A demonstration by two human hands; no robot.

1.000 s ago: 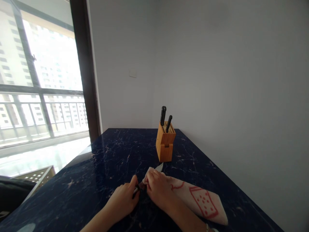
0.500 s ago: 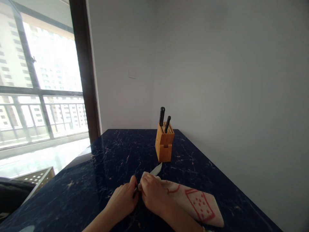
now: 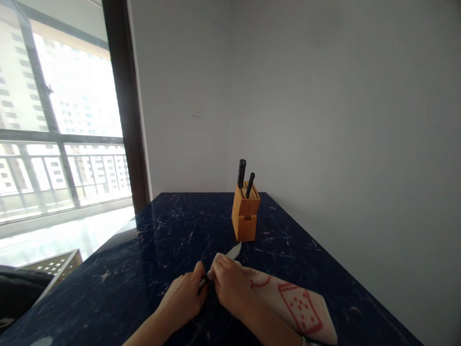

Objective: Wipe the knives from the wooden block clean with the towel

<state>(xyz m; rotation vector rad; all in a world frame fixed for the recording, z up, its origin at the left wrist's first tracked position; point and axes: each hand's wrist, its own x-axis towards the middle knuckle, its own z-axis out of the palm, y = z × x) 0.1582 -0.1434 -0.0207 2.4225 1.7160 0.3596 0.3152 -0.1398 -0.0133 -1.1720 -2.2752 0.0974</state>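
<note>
My left hand [image 3: 187, 291] is closed around the dark handle of a knife [image 3: 235, 251], whose blade points away and to the right. A pale towel [image 3: 300, 307] with red line drawings is pinched in my right hand [image 3: 230, 283], folded about the blade so that only its front part shows. The towel's loose end trails right, partly under my right forearm. Just beyond the blade tip stands a wooden knife block [image 3: 247, 216] holding two black-handled knives [image 3: 242, 174].
A dark blue marbled table [image 3: 180, 226] spreads beneath everything. Grey walls [image 3: 324, 120] rise behind and to the right. On the left are a window [image 3: 79, 115] and, beside the table, a chair with a perforated panel [image 3: 54, 264] and a dark item on it.
My right hand and the towel have slid slightly along the blade, away from me, and the towel's loose end has shifted a little right. My left hand stays on the handle.
</note>
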